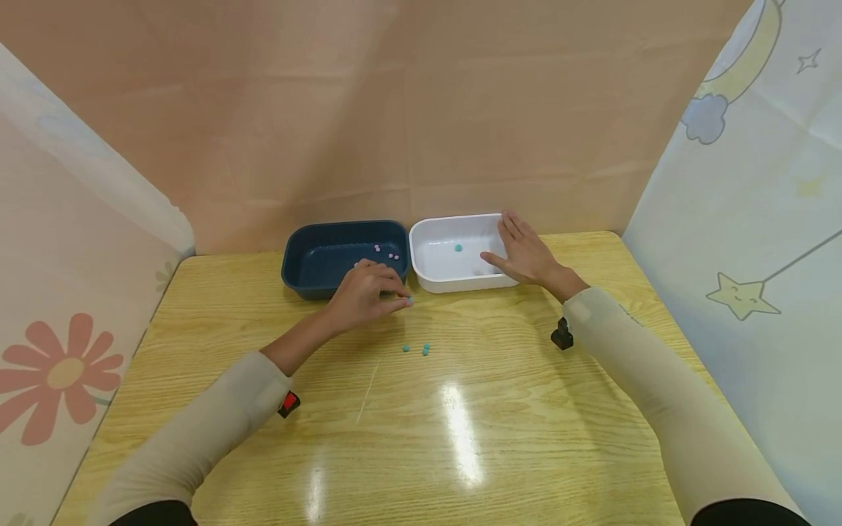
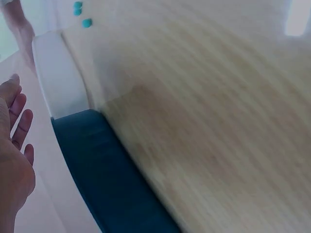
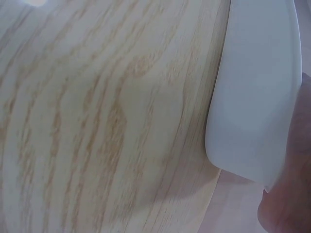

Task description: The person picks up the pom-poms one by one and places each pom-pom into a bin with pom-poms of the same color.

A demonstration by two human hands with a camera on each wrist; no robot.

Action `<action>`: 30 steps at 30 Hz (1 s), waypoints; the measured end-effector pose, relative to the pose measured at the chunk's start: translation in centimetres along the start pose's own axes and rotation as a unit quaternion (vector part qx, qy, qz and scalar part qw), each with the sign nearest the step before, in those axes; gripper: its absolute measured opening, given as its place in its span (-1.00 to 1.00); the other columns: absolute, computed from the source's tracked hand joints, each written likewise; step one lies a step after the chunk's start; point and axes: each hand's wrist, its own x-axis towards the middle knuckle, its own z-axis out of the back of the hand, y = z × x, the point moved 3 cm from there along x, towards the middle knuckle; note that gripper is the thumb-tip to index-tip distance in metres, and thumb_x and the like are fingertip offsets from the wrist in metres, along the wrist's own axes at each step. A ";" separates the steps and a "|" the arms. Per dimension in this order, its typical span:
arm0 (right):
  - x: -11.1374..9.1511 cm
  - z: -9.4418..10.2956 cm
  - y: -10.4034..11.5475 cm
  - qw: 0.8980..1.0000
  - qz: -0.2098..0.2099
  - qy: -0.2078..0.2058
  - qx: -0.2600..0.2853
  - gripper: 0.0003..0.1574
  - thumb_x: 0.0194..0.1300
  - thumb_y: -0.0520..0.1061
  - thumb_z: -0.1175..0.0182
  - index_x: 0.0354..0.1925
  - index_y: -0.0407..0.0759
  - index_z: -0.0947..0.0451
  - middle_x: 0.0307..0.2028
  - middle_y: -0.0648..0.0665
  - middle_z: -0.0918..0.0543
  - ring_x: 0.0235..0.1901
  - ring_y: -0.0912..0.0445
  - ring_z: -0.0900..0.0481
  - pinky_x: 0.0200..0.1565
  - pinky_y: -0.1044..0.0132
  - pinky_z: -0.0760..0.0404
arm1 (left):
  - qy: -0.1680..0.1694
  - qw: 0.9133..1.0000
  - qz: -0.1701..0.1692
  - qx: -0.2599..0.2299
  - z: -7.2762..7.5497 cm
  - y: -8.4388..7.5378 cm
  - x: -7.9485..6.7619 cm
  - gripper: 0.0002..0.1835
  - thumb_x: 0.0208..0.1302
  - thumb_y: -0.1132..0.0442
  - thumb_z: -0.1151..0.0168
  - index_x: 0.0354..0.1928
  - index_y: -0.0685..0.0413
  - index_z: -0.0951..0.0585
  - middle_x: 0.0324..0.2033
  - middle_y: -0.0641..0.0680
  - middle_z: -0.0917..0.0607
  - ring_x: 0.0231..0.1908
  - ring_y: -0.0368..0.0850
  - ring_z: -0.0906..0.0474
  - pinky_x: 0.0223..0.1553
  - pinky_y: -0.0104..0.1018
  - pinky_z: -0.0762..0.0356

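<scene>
Wooden table [image 1: 506, 416] | left hand [image 1: 370, 292] pinches a small teal ball [image 1: 411, 301] by the near left corner of the white tray [image 1: 460, 286] | right hand [image 1: 528, 254] spread at that tray's right end | three loose balls [image 1: 425, 352] nearer | slack pinch could drop it, rolling away

Am finding no readable text, label, brand or number: none showing on visible sides of dark blue plastic tub [image 1: 314, 281], white plastic tub [image 1: 454, 283] or wood-grain tabletop [image 1: 526, 409]; small mark at my right sleeve [image 1: 631, 380] being too tiny for reading.
</scene>
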 end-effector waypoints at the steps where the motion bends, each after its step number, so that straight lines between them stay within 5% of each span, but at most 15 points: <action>1: 0.0 0.0 0.0 1.000 0.000 -0.001 0.002 0.24 0.62 0.44 0.16 0.64 -0.51 0.25 0.68 -0.40 0.32 0.68 -0.23 0.38 0.65 -0.05 0.33 | -0.004 1.000 0.002 -0.001 0.1 0.0 0.2 -0.88 0.13 0.20 -0.67 -0.31 0.01 -0.90 -0.35 -0.03 -0.83 -0.31 -0.08 -0.67 -0.09 -0.04 -0.52; 14: -0.1 -0.1 0.0 1.000 -0.004 0.000 0.002 0.23 0.62 0.44 0.18 0.64 -0.50 0.28 0.68 -0.38 0.34 0.69 -0.21 0.41 0.65 -0.02 0.37 | -0.021 0.998 0.054 -0.039 0.6 1.4 3.2 -0.87 0.20 0.22 -0.62 -0.24 0.09 -0.90 -0.32 0.04 -0.84 -0.32 -0.02 -0.67 -0.14 -0.07 -0.50; 20: -0.1 -0.1 0.0 1.000 -0.004 -0.001 0.002 0.23 0.62 0.44 0.16 0.64 -0.50 0.26 0.68 -0.39 0.32 0.69 -0.22 0.38 0.65 -0.05 0.34 | -0.036 0.996 0.075 -0.041 0.6 2.4 4.4 -0.90 0.23 0.23 -0.60 -0.26 0.08 -0.90 -0.33 0.05 -0.85 -0.36 0.03 -0.67 -0.39 -0.23 -0.47; 30: 0.0 0.1 0.1 1.000 -0.003 0.001 -0.003 0.22 0.62 0.42 0.16 0.64 -0.51 0.25 0.68 -0.40 0.31 0.69 -0.22 0.38 0.65 -0.04 0.34 | -0.028 0.990 0.135 -0.020 0.3 2.8 5.7 -0.84 0.30 0.13 -0.56 -0.18 0.02 -0.90 -0.34 0.01 -0.82 -0.48 -0.15 -0.56 -0.51 -0.26 -0.44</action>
